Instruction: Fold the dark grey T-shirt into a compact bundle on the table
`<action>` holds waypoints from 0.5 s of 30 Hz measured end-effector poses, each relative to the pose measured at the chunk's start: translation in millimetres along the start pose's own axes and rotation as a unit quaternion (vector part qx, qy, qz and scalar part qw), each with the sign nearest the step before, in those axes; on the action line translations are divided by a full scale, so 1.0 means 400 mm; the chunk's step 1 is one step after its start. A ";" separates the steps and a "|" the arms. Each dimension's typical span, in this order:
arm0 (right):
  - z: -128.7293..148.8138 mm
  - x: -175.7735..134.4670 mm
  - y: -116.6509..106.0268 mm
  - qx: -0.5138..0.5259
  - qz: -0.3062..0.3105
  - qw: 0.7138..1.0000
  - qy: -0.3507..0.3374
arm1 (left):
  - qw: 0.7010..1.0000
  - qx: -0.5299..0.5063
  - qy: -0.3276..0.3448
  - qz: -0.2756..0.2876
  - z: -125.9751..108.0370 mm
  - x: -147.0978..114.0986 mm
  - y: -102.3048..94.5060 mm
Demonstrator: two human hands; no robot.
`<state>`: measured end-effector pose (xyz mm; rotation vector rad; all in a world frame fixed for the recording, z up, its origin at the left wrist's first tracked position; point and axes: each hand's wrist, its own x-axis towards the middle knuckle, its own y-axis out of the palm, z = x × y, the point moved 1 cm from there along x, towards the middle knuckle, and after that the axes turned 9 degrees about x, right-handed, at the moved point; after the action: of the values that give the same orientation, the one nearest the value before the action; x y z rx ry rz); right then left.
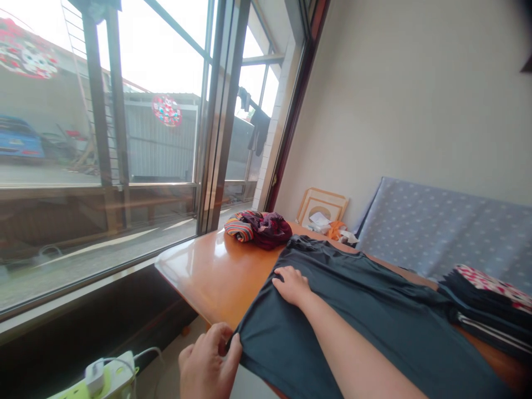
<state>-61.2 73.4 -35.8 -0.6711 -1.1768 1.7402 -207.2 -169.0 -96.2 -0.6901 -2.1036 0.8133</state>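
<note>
A dark blue-green garment (pixel 353 316) of smooth thin cloth is spread over the wooden table (pixel 208 271); its exact kind I cannot tell. My left hand (pixel 211 360) pinches the garment's near left corner between thumb and fingers, just past the table's edge. Further up the same side, my right hand (pixel 291 285) rests on the cloth close to its left edge, fingers slightly bent and palm down. The far end of the garment is bunched in wrinkles, and my right forearm hides part of its middle.
A crumpled bundle of striped and maroon cloth (pixel 260 228) lies beyond the garment. Folded clothes (pixel 494 307) are stacked at the right. A wooden frame (pixel 322 206) leans against the wall near a grey-blue patterned cloth (pixel 449 230). A power strip (pixel 112 379) with plugs is at lower left.
</note>
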 end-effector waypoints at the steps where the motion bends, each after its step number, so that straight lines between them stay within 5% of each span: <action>1: -0.002 0.009 0.002 0.002 0.003 1.000 0.005 | 1.000 0.002 -0.005 0.006 0.000 0.000 -0.001; 9: -0.055 0.039 -0.012 0.077 -0.004 0.997 -0.007 | 0.999 0.008 -0.018 0.047 -0.025 0.002 -0.039; 15: -0.227 -0.016 -0.140 0.155 -0.112 0.981 0.025 | 0.993 -0.001 0.072 -0.091 -0.036 -0.009 -0.045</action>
<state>36.7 114.0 -21.0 -0.3767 -0.8826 1.6573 -197.3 -178.6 -77.2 -0.5320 -2.0031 0.6411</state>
